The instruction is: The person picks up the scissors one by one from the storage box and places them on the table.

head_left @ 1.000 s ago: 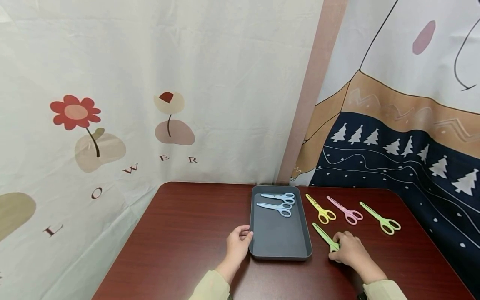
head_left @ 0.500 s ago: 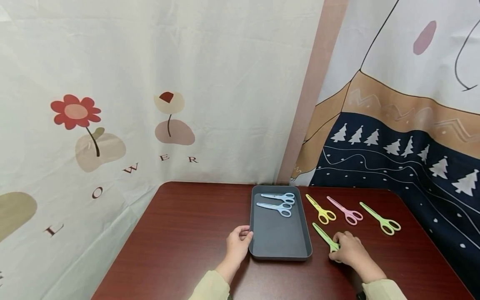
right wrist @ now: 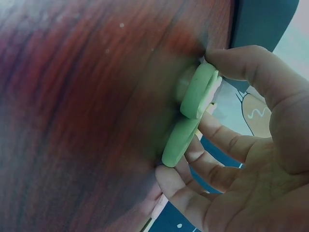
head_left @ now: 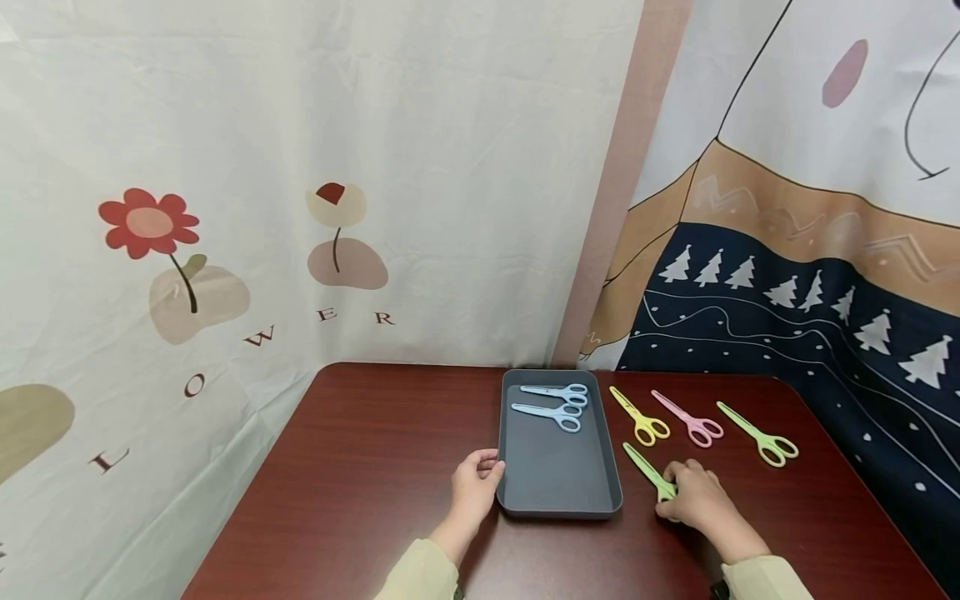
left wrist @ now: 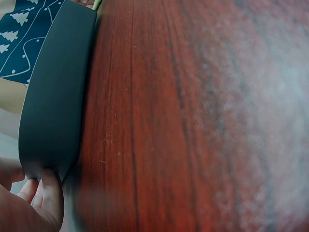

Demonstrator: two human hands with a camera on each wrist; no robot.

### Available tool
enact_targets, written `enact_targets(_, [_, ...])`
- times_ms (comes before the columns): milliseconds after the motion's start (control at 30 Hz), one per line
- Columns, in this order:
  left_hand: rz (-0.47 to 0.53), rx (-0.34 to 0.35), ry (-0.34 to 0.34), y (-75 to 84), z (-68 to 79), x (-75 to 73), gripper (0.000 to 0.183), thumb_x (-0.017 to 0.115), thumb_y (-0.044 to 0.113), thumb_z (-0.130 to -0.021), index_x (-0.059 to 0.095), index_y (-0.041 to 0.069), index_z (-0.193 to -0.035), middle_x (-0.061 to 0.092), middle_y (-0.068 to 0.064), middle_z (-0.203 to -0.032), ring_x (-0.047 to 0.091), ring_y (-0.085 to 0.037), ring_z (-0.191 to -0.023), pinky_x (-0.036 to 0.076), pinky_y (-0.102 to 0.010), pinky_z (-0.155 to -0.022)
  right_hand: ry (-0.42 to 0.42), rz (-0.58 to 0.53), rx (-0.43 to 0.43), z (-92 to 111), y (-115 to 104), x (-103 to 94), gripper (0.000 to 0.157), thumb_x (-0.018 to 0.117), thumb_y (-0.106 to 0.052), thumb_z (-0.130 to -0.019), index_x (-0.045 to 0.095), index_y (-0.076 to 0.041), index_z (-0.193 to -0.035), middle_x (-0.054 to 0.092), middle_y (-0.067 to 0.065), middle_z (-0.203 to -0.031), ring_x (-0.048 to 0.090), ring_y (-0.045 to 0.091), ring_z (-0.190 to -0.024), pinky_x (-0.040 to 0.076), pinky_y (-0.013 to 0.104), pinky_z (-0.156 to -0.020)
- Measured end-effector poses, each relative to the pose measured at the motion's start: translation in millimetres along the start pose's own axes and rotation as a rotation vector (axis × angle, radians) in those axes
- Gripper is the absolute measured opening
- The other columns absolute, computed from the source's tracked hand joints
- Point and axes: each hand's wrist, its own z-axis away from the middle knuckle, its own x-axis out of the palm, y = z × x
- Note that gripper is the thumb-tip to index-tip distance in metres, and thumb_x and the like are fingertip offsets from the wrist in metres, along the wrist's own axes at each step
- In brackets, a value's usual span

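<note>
My left hand [head_left: 475, 490] is at the left wall of a dark grey tray [head_left: 558, 492], with thumb and fingers gripping its edge. In the left wrist view, fingertips [left wrist: 50, 193] press against the tray's outer wall [left wrist: 58, 92]. Inside the tray, two pairs of light blue scissors lie at the far end, one [head_left: 555, 392] behind the other [head_left: 551, 412]. To the right of the tray, my right hand [head_left: 701, 500] holds the handles of light green scissors [head_left: 648, 471], whose blades point away to the left. The right wrist view shows thumb and fingers on either side of the green handles [right wrist: 195, 96], close to the tabletop.
Beyond my right hand, yellow scissors [head_left: 641, 418], pink scissors [head_left: 690, 419] and a second light green pair [head_left: 760, 435] lie in a row on the brown wooden table [head_left: 360, 467]. Printed curtains [head_left: 450, 183] hang right behind the table's far edge.
</note>
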Motion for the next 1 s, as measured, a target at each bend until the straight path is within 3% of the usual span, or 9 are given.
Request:
enact_targets(600, [0.0,0.003,0.0,-0.5,-1.3,-1.2,0.019,0.068,0.007,-0.085,0.068,0.001,-0.103,0.068,-0.008,-0.088,0.062,-0.014,-0.076,0.05,-0.022,-0.064,0.008,-0.009,-0.008,-0.8,-1.1,-0.5,0.049,0.083,-0.027,-0.062,0.059,-0.003,-0.099,0.051,0.017,-0.097,0.049,0.037,-0.088,0.044,0.047,-0.073])
enact_targets(1000, [0.013,0.0,-0.013,-0.2,-0.1,-0.8,0.021,0.068,0.008,-0.085,0.067,0.001,-0.104,0.068,-0.008,-0.089,0.062,-0.014,-0.077,0.051,-0.023,-0.064,0.012,-0.013,0.001,-0.9,-0.9,-1.6,0.049,0.08,-0.03,-0.067,0.06,-0.005,-0.104,0.052,0.016,-0.1,0.046,0.036,-0.094,0.044,0.047,-0.069])
